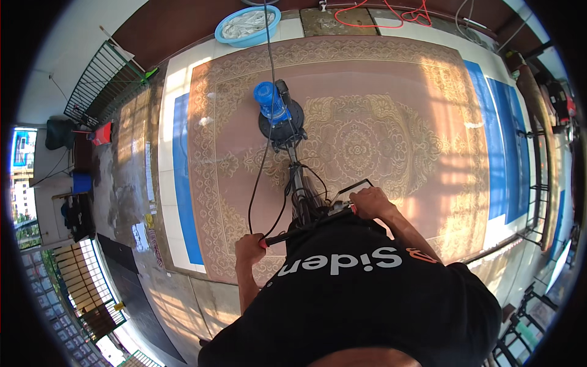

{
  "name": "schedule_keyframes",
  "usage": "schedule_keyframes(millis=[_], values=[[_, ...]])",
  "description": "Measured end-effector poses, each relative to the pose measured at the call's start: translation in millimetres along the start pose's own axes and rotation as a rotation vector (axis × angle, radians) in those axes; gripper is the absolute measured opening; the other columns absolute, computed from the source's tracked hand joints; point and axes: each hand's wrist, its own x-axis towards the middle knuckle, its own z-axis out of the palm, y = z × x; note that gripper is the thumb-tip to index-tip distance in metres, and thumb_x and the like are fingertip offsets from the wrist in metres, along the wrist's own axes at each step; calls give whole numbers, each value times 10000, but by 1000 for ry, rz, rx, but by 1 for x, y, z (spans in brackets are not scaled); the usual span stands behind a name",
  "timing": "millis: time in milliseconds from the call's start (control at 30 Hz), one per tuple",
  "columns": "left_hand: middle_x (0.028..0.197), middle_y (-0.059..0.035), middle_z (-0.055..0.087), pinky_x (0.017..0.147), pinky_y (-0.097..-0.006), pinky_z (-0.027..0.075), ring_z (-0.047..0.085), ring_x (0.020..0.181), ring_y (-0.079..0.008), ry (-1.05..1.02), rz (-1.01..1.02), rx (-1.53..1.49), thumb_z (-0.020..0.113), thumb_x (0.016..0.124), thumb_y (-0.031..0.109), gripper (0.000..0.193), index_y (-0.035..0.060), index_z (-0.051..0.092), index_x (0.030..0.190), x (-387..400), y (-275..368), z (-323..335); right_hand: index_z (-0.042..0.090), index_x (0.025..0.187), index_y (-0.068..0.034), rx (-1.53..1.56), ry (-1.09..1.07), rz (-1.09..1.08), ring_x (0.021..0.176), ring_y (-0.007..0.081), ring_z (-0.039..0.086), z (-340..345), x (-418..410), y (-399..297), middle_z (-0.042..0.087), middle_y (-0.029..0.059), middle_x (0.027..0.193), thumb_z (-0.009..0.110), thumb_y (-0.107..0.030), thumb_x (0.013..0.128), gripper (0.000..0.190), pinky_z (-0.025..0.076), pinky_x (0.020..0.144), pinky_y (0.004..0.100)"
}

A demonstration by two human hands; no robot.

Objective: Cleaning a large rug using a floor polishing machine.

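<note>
A rotary floor scrubbing machine (pixel 279 112) with a blue motor and a round black base stands on a large patterned carpet (pixel 362 137). Its metal shaft slopes back to a handlebar at my waist. My left hand (pixel 372 202) is closed around the grip on the right of the picture, beside a metal lever. The opposite grip, with a red end, is in my right hand (pixel 250 247). A black power cable (pixel 261 169) hangs across the view over the machine and loops down near my right hand.
A light-blue tub (pixel 247 41) holding whitish cloth or plastic sits beyond the carpet's far edge. A red hose (pixel 403 16) lies at the top. Blue mats (pixel 183 183) flank the carpet. A metal rack (pixel 539 183) stands at right, and a green-framed barred gate (pixel 103 82) at upper left.
</note>
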Motion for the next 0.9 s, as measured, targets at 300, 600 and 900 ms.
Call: schedule_keyframes(millis=[300,600,900], values=[[836,-124,726,767,-508,558,706,875,-381,-55,304,240,685,769,184,110,164,717,873,67,72,-37,664,1011,-44,268,167,280,1013,418,700,61,-76,42,726,238,1008,679,-171,813,236,549,865,512],[826,-119,714,756,-506,558,709,877,-372,-91,608,450,700,730,153,134,159,696,864,159,210,-74,666,987,-49,385,367,520,902,419,722,79,-126,118,727,233,909,647,-186,817,220,569,774,517],[894,-162,730,797,-525,539,695,921,-404,-147,781,512,687,748,149,154,126,714,898,236,413,-125,630,970,-49,539,458,667,887,425,714,71,-166,223,717,219,899,592,-197,872,182,564,733,533]])
